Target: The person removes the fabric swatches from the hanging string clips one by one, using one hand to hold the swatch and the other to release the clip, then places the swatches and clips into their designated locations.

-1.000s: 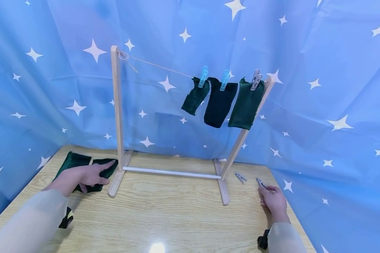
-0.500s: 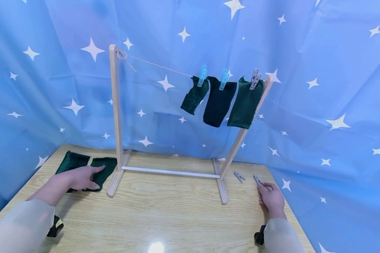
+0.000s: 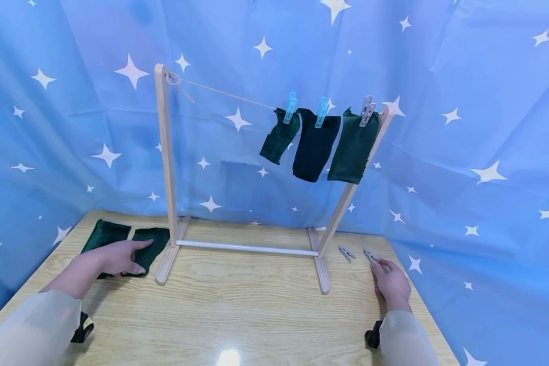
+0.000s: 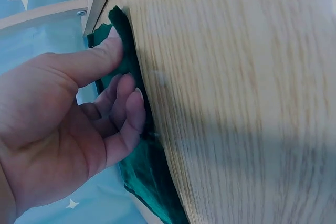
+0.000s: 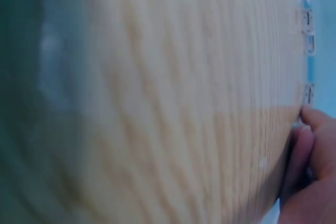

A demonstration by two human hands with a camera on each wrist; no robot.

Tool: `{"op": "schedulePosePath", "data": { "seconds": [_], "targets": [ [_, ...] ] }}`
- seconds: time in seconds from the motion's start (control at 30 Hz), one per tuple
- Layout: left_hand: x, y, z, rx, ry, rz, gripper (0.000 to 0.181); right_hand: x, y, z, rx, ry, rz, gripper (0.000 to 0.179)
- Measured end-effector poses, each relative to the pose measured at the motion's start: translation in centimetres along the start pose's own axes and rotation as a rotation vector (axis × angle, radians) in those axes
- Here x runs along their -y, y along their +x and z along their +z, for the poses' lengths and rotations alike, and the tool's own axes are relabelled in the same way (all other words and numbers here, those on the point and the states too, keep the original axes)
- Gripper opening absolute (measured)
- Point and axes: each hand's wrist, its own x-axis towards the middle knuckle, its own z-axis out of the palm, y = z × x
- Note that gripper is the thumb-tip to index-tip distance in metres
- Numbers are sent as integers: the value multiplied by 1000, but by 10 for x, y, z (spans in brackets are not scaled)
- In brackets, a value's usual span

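In the head view my left hand rests over a dark green cloth, its index finger and thumb spread apart. The left wrist view shows the thumb against the green cloth and the other fingers loosely bent, with a gap between. Another dark green cloth lies beside it at the left. At the right, my right hand pinches a grey clothespin by its near end, low over the table. A second grey clothespin lies just left of it. The right wrist view shows only the fingers' edge.
A wooden rack with a string stands mid-table. Three green cloths hang on its right half: a small one, a dark one and a wider one. Two blue clothespins and a grey clothespin hold them.
My left hand has drawn back slightly to the left, uncovering more of the nearer cloth. My right hand has moved a little forward and left with the clothespin, closer to the other one.
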Motion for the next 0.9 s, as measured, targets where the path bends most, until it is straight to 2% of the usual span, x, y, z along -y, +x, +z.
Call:
{"op": "schedulePosePath", "data": {
  "seconds": [0.27,0.43,0.7,0.9],
  "targets": [
    [0,3,3,-2,-29,4,90,4,2,-3,7,-173,-93,68],
    [0,5,4,-9,-31,-2,90,12,2,-4,45,-151,-112,72],
    [-2,2,1,-6,-32,-2,90,17,-1,-1,75,-131,-85,75],
    [-1,-1,-2,-25,24,33,90,15,-1,2,75,-89,-111,77]
  ]
}}
